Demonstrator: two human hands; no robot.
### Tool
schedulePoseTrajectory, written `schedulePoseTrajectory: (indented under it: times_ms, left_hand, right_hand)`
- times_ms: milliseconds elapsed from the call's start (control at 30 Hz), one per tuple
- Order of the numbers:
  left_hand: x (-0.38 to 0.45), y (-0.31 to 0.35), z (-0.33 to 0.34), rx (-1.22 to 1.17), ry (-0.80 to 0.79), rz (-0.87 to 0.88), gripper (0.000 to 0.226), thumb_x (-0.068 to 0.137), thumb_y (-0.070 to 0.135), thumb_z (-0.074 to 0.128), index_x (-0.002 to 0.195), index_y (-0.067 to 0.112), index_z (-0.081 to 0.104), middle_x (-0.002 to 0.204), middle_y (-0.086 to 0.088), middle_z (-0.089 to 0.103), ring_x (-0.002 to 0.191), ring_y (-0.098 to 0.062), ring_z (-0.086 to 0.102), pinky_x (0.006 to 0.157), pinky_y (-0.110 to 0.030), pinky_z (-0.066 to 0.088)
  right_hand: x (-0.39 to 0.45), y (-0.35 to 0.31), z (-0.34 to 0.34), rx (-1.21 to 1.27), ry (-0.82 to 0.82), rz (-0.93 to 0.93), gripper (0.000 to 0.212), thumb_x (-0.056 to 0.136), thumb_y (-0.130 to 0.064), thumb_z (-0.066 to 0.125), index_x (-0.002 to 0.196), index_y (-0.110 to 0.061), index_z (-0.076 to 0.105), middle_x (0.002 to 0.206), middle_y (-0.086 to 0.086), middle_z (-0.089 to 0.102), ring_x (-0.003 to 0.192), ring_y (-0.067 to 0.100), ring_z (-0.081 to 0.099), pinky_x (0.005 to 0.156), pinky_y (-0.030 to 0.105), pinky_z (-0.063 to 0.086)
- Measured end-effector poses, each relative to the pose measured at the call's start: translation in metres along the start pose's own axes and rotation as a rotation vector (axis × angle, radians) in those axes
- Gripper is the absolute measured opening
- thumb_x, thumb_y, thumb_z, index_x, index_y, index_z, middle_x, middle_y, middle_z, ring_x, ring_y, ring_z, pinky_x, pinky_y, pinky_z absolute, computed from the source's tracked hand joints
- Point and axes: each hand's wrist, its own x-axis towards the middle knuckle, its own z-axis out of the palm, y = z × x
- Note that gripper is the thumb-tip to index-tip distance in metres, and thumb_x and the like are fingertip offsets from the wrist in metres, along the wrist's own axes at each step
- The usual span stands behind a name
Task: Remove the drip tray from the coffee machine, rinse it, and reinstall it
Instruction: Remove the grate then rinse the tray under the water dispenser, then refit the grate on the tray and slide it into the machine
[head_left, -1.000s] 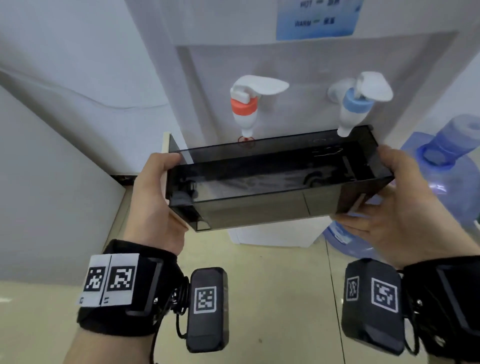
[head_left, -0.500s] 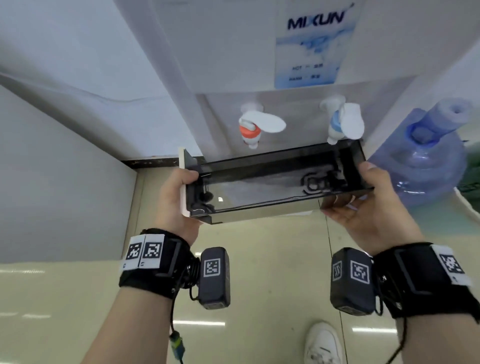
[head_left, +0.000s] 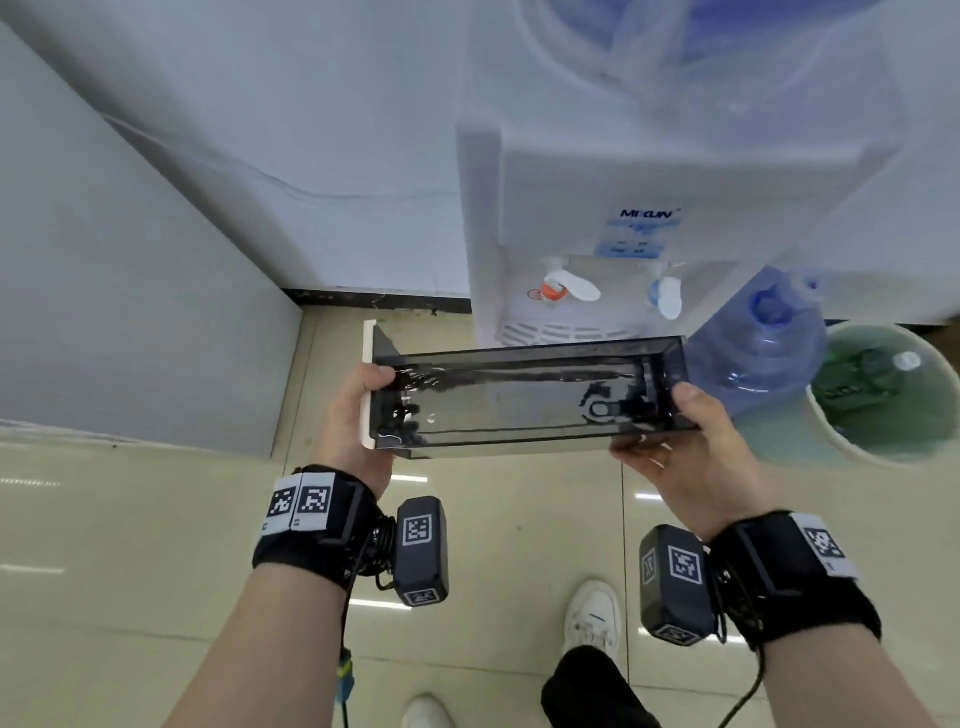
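A dark, see-through drip tray (head_left: 519, 400) with a white end panel is held level in the air in front of a white dispenser machine (head_left: 597, 218). My left hand (head_left: 353, 421) grips the tray's left end, thumb on the rim. My right hand (head_left: 691, 447) holds the right end, fingers curled beneath it. A thin film of liquid glints inside the tray. The machine has a red tap (head_left: 563, 288) and a blue tap (head_left: 665, 296), and the tray is clear of it.
A blue water jug (head_left: 763, 343) stands on the floor right of the machine. A round bin (head_left: 883, 395) with rubbish sits further right. A grey wall panel (head_left: 130, 312) juts out at left. My white shoes (head_left: 592, 613) are on the beige tiled floor.
The view has pulled up and back from the machine. The tray, held in both hands, has come away from under the taps and sits lower and farther from the dispenser.
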Motion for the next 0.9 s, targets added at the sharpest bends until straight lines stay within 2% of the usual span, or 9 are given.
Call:
schedulePoseTrajectory:
  times_ms: [67,167,300,400,500,633,767,833,900]
  left_hand:
    - [0.025,0.01,-0.015,0.02,-0.028,-0.013,0.062,0.061,0.039,0.072,0.113,0.006,0.063,0.101,-0.016,0.061,0.082,-0.03,0.059,0.067,-0.039,0.047]
    - [0.059,0.011,-0.029,0.023,-0.022,-0.052,0.056,0.057,0.037,0.074,0.105,0.008,0.065,0.089,-0.01,0.064,0.075,-0.025,0.06,0.062,-0.034,0.049]
    - [0.108,0.003,-0.041,0.057,-0.055,-0.121,0.046,0.07,0.037,0.068,0.105,0.008,0.067,0.088,-0.008,0.066,0.07,-0.021,0.061,0.058,-0.033,0.046]
    - [0.151,-0.005,-0.037,0.065,-0.02,-0.177,0.053,0.074,0.037,0.064,0.118,0.007,0.063,0.09,-0.011,0.061,0.073,-0.025,0.057,0.057,-0.033,0.042]
    - [0.189,-0.011,-0.031,0.014,0.028,-0.201,0.051,0.074,0.034,0.066,0.119,0.009,0.061,0.095,-0.016,0.059,0.073,-0.026,0.056,0.055,-0.033,0.04]
    - [0.249,-0.007,-0.037,0.045,0.064,-0.224,0.031,0.091,0.031,0.06,0.113,0.01,0.062,0.072,-0.002,0.066,0.053,-0.018,0.06,0.04,-0.024,0.041]
    - [0.295,-0.025,-0.046,0.068,0.082,-0.314,0.038,0.08,0.034,0.068,0.111,0.014,0.063,0.078,-0.001,0.058,0.063,-0.019,0.052,0.055,-0.03,0.036]
    - [0.317,-0.033,-0.046,0.097,0.061,-0.362,0.032,0.079,0.035,0.067,0.102,0.014,0.071,0.081,-0.003,0.065,0.066,-0.021,0.056,0.06,-0.033,0.04]
    - [0.336,-0.03,-0.052,0.106,0.054,-0.381,0.024,0.083,0.034,0.066,0.095,0.015,0.076,0.084,-0.005,0.069,0.071,-0.027,0.06,0.065,-0.034,0.047]
  right_hand:
    - [0.019,0.01,0.017,0.004,-0.005,-0.011,0.05,0.074,-0.044,0.069,0.108,-0.009,0.061,0.095,0.018,0.06,0.081,0.03,0.058,0.097,0.052,0.047]
    - [0.044,0.022,0.028,0.022,0.015,0.005,0.044,0.077,-0.045,0.066,0.104,-0.011,0.066,0.095,0.018,0.063,0.082,0.03,0.057,0.103,0.056,0.044]
    - [0.083,0.028,0.041,-0.01,0.049,0.061,0.063,0.07,-0.06,0.068,0.112,-0.012,0.068,0.101,0.019,0.062,0.088,0.032,0.052,0.106,0.057,0.041]
    - [0.129,0.029,0.044,-0.035,0.086,0.068,0.063,0.07,-0.062,0.068,0.111,-0.013,0.068,0.094,0.017,0.058,0.076,0.027,0.053,0.102,0.057,0.044]
    - [0.174,0.03,0.043,-0.021,0.094,0.087,0.049,0.073,-0.058,0.069,0.1,-0.017,0.074,0.084,0.01,0.062,0.073,0.026,0.052,0.095,0.054,0.047]
    - [0.238,0.036,0.057,-0.01,0.085,0.15,0.043,0.071,-0.057,0.07,0.094,-0.021,0.076,0.076,0.009,0.057,0.067,0.024,0.05,0.09,0.052,0.046]
    - [0.277,0.061,0.049,-0.039,0.14,0.219,0.047,0.071,-0.063,0.068,0.1,-0.027,0.075,0.08,0.006,0.066,0.072,0.022,0.054,0.084,0.048,0.05]
    - [0.293,0.071,0.043,-0.03,0.209,0.242,0.044,0.069,-0.065,0.07,0.095,-0.031,0.078,0.093,0.006,0.074,0.084,0.024,0.063,0.08,0.047,0.053]
    - [0.306,0.077,0.049,-0.035,0.226,0.274,0.048,0.068,-0.068,0.071,0.099,-0.033,0.079,0.11,0.007,0.076,0.101,0.028,0.066,0.085,0.049,0.054]
